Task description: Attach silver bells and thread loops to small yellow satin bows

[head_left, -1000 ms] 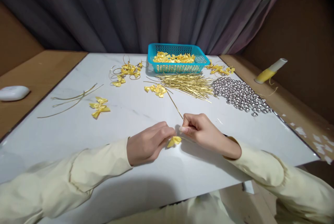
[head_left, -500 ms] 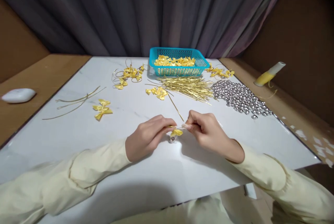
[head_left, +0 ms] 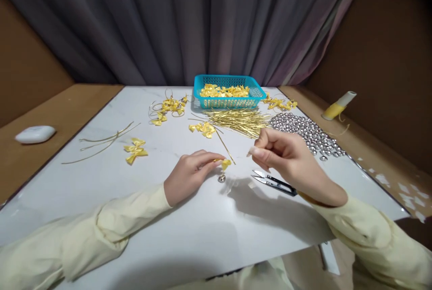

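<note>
My left hand [head_left: 192, 175] is closed in a pinch on a small yellow ribbon bow [head_left: 226, 164]. A round silver bell [head_left: 222, 178] sits just below the bow, close to the tabletop. My right hand [head_left: 285, 157] is raised to the right, with thumb and fingertips pressed together. Whatever those fingertips hold, possibly a thread or wire end, is too small to make out. Under the right hand lie black-handled thread snips [head_left: 275, 182], blades pointing left and partly covered by the hand. A single gold wire tie [head_left: 225, 146] lies just beyond the bow.
A blue basket [head_left: 229, 104] of yellow bows stands at the back. Before it lies a heap of gold wire ties [head_left: 238, 121]. Silver bells [head_left: 303, 130] are piled at right. Loose bows [head_left: 135, 150] and wires [head_left: 101, 143] lie left. A yellow thread spool [head_left: 337, 106] is far right.
My right hand has pulled away from the bow, up and to the right, uncovering the snips. The left hand keeps its pinch on the bow. The view has shifted slightly.
</note>
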Available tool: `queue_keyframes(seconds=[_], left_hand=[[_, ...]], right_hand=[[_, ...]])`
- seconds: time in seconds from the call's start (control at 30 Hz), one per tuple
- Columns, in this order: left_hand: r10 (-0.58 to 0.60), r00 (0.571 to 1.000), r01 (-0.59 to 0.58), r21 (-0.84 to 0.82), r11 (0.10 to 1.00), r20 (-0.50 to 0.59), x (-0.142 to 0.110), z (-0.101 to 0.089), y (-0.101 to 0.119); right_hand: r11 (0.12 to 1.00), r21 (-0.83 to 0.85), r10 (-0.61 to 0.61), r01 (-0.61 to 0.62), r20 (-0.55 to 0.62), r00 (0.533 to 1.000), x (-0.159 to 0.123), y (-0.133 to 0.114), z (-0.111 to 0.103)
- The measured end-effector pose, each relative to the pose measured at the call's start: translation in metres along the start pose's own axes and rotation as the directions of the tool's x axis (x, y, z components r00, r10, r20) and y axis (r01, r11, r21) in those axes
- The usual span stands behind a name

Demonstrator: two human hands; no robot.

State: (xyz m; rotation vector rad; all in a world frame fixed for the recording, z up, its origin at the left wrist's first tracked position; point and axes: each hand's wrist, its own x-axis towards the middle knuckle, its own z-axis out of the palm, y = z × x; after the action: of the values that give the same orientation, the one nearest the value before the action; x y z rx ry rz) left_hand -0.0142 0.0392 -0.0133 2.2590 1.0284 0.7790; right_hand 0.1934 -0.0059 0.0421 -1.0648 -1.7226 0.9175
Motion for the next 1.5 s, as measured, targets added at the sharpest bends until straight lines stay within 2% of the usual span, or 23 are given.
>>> queue_keyframes(seconds=[0.17,0.33,0.5,0.63,0.87,1.03,1.3,1.5], left_hand=[[-0.157,0.988,0.156,-0.113,0.981,0.0,0.009,0.001,0.003],[-0.185,0.982,0.171,-0.259,0.951,-0.029,0.018,0.0,0.01],[-0.195,0.979,0.167,-0.319,0.933,-0.058,0.029,0.004,0.014],[-0.173,0.98,0.121,-0.399,0.909,-0.097,0.041,0.008,0.019],[-0.148,0.987,0.1,-0.462,0.881,-0.068,0.045,0.011,0.025],[-0.171,0.985,0.131,-0.484,0.865,-0.038,0.042,0.015,0.027],[-0.215,0.977,0.183,-0.51,0.84,-0.003,0.042,0.012,0.037],[-0.143,0.986,0.164,-0.603,0.78,0.082,0.037,0.011,0.037]], right_hand=[[0.986,0.098,-0.129,0.135,-0.066,0.989,0.007,-0.051,-0.014],[0.94,0.147,-0.287,0.308,-0.146,0.947,0.026,-0.079,-0.028],[0.919,0.215,-0.32,0.331,-0.082,0.944,0.039,-0.093,-0.039],[0.913,0.242,-0.326,0.328,-0.053,0.944,0.042,-0.109,-0.039],[0.908,0.102,-0.388,0.406,-0.161,0.907,0.057,-0.135,-0.045],[0.922,0.075,-0.362,0.38,-0.179,0.915,0.071,-0.146,-0.054],[0.926,0.055,-0.357,0.374,-0.198,0.913,0.082,-0.147,-0.052],[0.918,0.072,-0.372,0.389,-0.178,0.911,0.092,-0.139,-0.065]])
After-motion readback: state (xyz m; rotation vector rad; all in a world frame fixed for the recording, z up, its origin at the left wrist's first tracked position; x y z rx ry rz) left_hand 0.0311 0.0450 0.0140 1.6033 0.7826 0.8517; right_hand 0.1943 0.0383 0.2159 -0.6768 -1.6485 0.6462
